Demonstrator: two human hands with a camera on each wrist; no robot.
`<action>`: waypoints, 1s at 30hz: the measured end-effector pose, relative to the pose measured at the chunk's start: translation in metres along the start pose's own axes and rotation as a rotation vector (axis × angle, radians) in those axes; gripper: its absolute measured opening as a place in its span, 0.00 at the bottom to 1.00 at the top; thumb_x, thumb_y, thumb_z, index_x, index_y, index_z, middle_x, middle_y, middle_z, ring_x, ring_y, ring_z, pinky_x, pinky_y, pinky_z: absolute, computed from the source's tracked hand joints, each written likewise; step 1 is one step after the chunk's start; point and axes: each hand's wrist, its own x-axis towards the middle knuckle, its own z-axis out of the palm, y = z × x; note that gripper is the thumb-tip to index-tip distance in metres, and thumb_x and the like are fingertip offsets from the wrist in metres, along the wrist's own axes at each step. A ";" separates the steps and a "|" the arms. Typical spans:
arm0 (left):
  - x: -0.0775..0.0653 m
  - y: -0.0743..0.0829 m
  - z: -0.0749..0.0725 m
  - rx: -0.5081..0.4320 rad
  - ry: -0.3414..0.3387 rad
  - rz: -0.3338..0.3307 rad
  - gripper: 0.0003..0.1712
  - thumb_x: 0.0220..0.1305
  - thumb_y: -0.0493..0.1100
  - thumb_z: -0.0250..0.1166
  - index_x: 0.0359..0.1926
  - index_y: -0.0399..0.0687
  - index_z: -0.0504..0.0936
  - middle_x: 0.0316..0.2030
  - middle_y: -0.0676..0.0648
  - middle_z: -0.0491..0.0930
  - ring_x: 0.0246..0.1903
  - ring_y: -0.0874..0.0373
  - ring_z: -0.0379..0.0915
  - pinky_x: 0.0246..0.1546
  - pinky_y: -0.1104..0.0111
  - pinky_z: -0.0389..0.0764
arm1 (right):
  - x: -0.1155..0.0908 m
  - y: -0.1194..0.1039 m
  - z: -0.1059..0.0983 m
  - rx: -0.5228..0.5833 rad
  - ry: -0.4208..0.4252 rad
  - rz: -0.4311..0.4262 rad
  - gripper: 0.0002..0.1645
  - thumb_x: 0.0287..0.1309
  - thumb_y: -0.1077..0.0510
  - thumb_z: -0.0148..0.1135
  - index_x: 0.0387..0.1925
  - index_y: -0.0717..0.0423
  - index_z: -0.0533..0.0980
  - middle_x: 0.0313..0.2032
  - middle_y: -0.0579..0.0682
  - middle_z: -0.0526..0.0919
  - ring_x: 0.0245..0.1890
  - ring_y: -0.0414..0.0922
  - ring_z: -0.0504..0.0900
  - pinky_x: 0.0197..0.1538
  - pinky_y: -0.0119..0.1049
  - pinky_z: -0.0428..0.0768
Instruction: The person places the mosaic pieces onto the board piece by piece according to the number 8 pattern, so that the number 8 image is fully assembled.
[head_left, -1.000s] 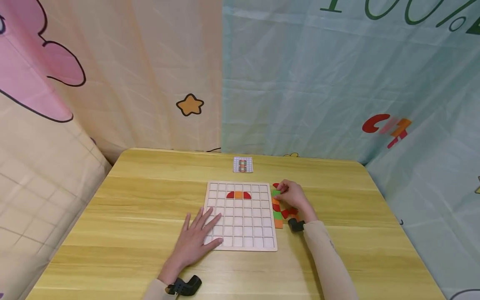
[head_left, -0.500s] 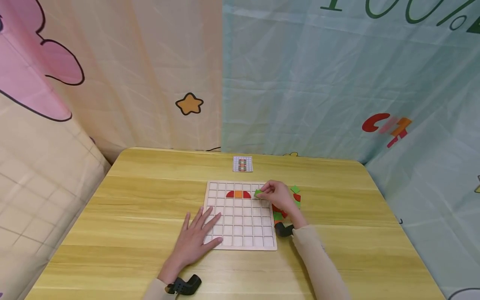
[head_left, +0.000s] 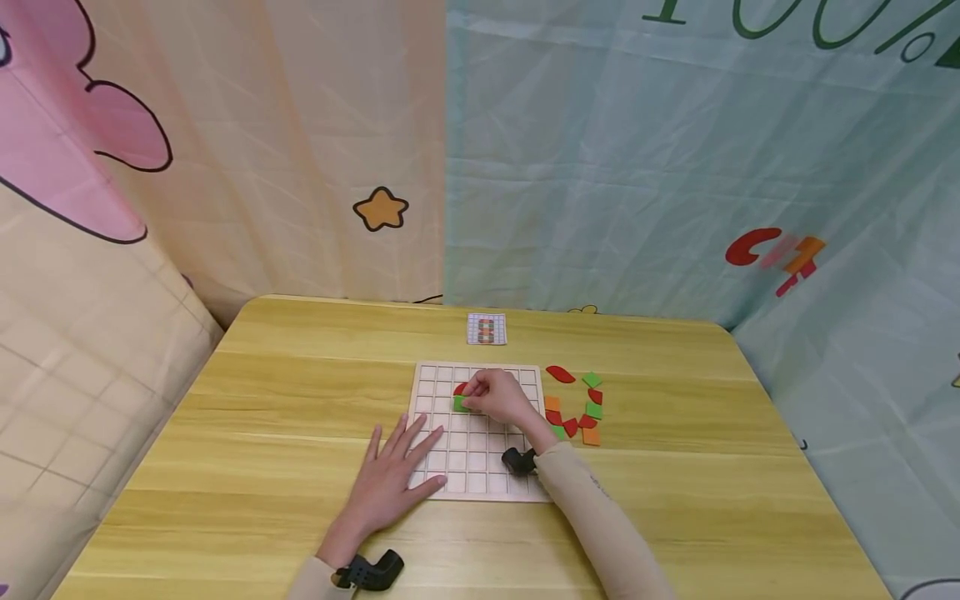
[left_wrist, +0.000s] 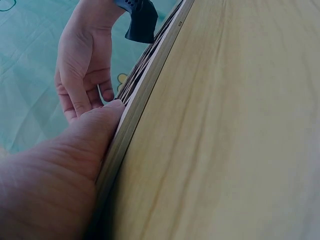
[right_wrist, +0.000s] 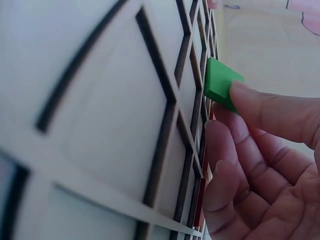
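Observation:
A white grid board (head_left: 480, 467) lies on the table. My left hand (head_left: 393, 475) rests flat on its left edge, fingers spread; the left wrist view shows the thumb along the board's side. My right hand (head_left: 501, 397) pinches a green square tile (head_left: 460, 404) between thumb and finger, just below a red curved piece (head_left: 460, 389) in the upper grid. In the right wrist view the green tile (right_wrist: 222, 82) is tilted against the grid lines. The right hand hides the rest of the top row of pieces.
Right of the board lie loose tiles: a red leaf-shaped piece (head_left: 560, 374), a green square (head_left: 592, 379), an orange square (head_left: 591, 436) and several others. A small printed card (head_left: 486, 329) with a grid pattern lies behind the board. Curtains hang beyond the wooden table (head_left: 247, 433).
My right hand has picked a green tile from the pile and carried it left over the board to below the red piece. The left hand has stayed in place.

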 end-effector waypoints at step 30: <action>0.000 0.000 0.001 -0.011 -0.011 -0.009 0.39 0.63 0.68 0.53 0.71 0.61 0.62 0.71 0.47 0.52 0.70 0.45 0.42 0.66 0.45 0.33 | 0.002 -0.005 0.000 -0.150 -0.042 0.042 0.05 0.51 0.60 0.71 0.23 0.52 0.82 0.21 0.40 0.78 0.25 0.40 0.73 0.33 0.32 0.74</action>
